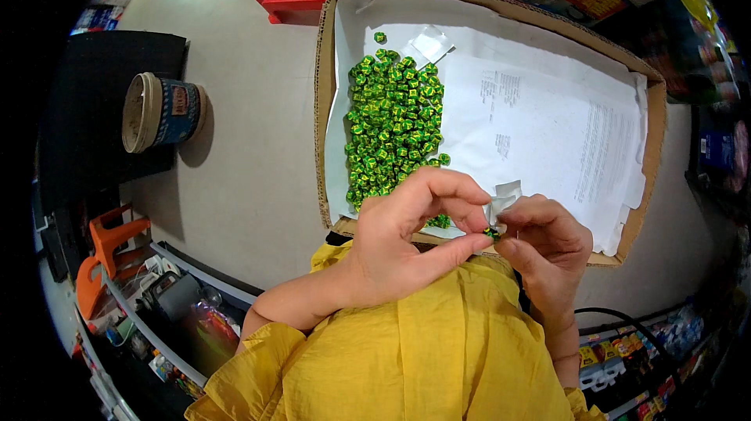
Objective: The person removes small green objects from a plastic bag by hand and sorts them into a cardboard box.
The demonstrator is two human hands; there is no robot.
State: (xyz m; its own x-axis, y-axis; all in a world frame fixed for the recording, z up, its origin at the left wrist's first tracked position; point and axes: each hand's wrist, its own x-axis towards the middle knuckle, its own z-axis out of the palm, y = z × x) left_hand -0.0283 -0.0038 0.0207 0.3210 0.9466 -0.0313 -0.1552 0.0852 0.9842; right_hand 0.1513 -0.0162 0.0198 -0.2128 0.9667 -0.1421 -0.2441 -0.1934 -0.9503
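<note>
Thumb and fingers of my left hand (415, 225) are closed in a pinch on a small green, yellow and black piece (492, 234). My right hand (550, 247) is closed too, its fingertips meeting the left ones around a small whitish packet (505, 196) that stands up between them. The fingers partly cover both things. A pile of small green and yellow many-sided pieces (395, 120) lies just beyond my left hand, in the left part of a shallow cardboard box (322, 120). One loose piece (380, 37) sits apart at its far end.
White printed paper (540, 131) lines the box, and another small whitish packet (430, 45) lies on it. Beyond stands a red plastic stool (293, 4). At left are a bucket (168, 114) and an orange chair (106, 249). Stocked shelves (618, 370) run behind me.
</note>
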